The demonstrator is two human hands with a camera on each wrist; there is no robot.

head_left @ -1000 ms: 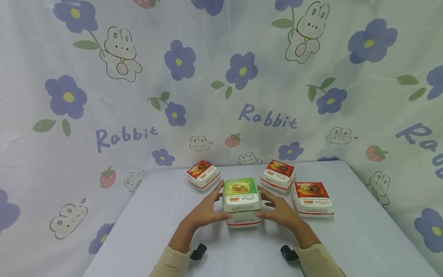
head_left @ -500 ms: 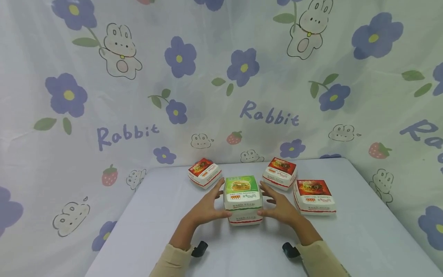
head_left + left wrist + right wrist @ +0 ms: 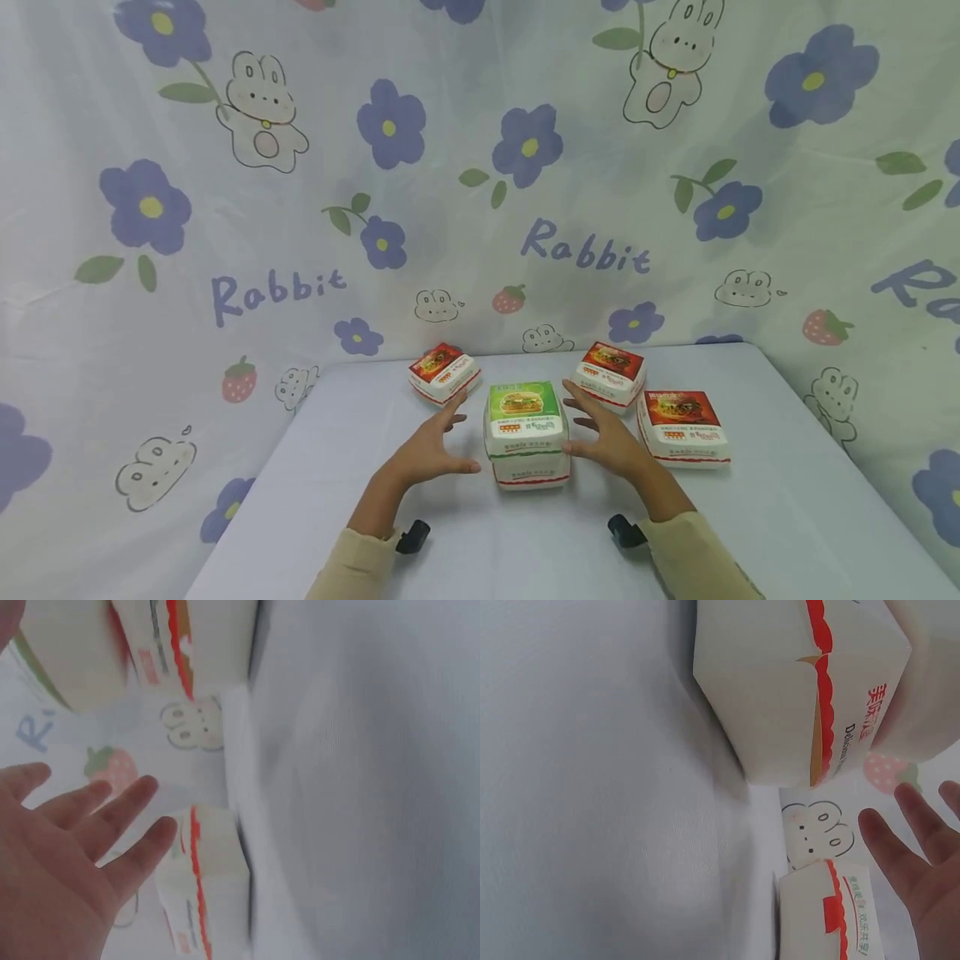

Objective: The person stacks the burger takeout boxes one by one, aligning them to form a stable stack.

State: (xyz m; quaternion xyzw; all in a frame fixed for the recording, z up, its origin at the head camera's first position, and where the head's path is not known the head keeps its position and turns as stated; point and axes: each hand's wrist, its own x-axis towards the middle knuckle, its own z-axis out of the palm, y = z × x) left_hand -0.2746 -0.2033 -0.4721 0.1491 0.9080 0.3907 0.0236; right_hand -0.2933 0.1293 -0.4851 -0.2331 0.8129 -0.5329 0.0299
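Note:
A green-topped burger box [image 3: 527, 421] sits on a red-trimmed burger box [image 3: 531, 473], near the middle of the table. Left of this stack, my left hand [image 3: 422, 450] is held apart from it with the fingers spread. My right hand [image 3: 611, 440] is at the stack's right side, fingers extended; in the head view its thumb tip lies at the upper box's edge, and contact is hard to tell. In the right wrist view the lower box [image 3: 780, 682] shows its red wavy band, with part of the upper box [image 3: 934, 682] beside it. Neither hand grips anything.
Three red-topped burger boxes stand around the stack: one at the back left [image 3: 444, 373], one at the back right [image 3: 611, 375] and one at the right [image 3: 684, 428]. A patterned curtain [image 3: 465, 200] hangs behind the white table [image 3: 495, 554].
My left hand has drawn away leftward from the stack, and its thumb no longer overlaps the boxes. My right hand has shifted slightly right. The stacked boxes have stayed in place.

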